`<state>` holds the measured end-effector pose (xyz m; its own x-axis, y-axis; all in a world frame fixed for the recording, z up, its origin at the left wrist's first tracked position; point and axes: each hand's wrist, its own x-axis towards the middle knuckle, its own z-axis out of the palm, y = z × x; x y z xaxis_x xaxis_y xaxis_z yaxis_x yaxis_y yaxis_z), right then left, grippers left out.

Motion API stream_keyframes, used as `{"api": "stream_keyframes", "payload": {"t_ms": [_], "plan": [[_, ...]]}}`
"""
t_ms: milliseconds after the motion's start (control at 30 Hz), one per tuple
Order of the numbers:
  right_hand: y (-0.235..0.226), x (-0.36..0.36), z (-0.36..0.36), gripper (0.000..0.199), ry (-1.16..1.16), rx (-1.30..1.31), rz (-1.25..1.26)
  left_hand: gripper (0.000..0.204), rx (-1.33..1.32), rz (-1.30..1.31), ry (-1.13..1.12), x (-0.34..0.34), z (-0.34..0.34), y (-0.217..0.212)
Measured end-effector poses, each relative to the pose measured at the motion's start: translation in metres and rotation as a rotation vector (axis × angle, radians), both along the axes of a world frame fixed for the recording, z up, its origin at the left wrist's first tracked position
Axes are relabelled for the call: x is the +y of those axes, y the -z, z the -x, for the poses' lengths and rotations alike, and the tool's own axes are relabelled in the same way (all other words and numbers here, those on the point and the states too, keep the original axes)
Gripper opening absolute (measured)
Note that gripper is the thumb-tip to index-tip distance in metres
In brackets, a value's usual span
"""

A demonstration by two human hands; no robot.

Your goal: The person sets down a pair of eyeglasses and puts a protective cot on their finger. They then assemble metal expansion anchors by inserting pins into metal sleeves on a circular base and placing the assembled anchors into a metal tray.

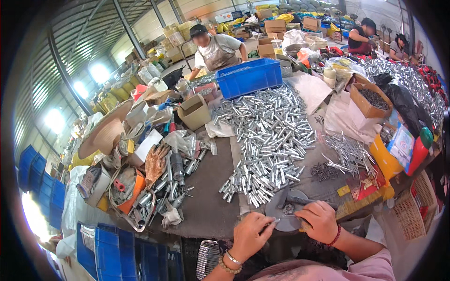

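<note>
At the table's near edge, my left hand [253,232] has its thumb and index finger pinched together. A tiny pale tip shows at those fingertips, too small to name. Facing it, my right hand [320,221] is curled with fingers pressed together; whatever lies in it is hidden. Between both hands sits a dark grey metal fixture [288,225] with a round plate and a raised, curved part behind. Just beyond it spreads a large heap of short silver metal tubes [269,140].
A blue bin [249,78] stands behind the heap, with a person [218,49] beyond. Thin metal rods [354,154] and small dark parts [324,172] lie to the right. Tools and an orange-brown glove [156,164] crowd the left. Blue crates [110,253] stand lower left.
</note>
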<state>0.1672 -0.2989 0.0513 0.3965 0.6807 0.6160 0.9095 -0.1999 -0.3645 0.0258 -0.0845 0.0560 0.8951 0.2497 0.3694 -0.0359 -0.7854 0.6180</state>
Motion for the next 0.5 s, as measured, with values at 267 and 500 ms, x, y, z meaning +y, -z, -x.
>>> {"api": "stream_keyframes", "payload": {"t_ms": [267, 500], "plan": [[0.008, 0.002, 0.003, 0.030, 0.047, -0.018, -0.012, 0.018, -0.036, -0.058, -0.021, 0.003, -0.002, 0.008], [0.012, 0.003, 0.000, 0.034, 0.048, 0.002, 0.002, 0.024, 0.144, -0.014, -0.057, -0.001, -0.002, 0.006]]}}
